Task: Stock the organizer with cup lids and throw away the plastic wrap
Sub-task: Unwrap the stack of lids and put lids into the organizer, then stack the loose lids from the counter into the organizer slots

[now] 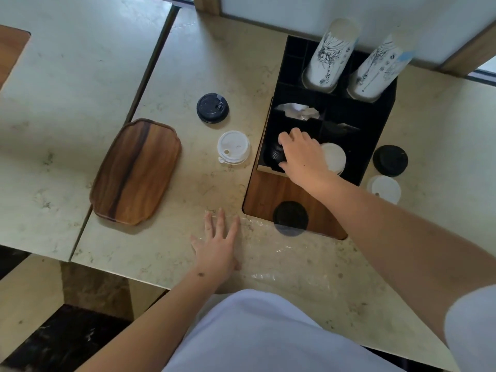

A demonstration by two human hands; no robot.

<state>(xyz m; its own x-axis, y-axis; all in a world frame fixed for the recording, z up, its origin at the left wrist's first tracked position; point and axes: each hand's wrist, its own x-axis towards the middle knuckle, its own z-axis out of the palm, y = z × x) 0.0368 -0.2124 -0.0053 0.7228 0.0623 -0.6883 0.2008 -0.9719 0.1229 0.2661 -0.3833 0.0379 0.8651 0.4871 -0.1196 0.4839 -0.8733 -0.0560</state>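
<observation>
Fingers of the right hand (300, 154) curl round black lids (276, 154) inside the organizer (375, 124).

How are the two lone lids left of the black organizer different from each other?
The black lid is dark, and lies farther from the person. The white lid is pale, lies nearer, closer to the organizer, and shows a small tab sticking out at its near edge. Both are round and lie flat on the stone counter, untouched.
</observation>
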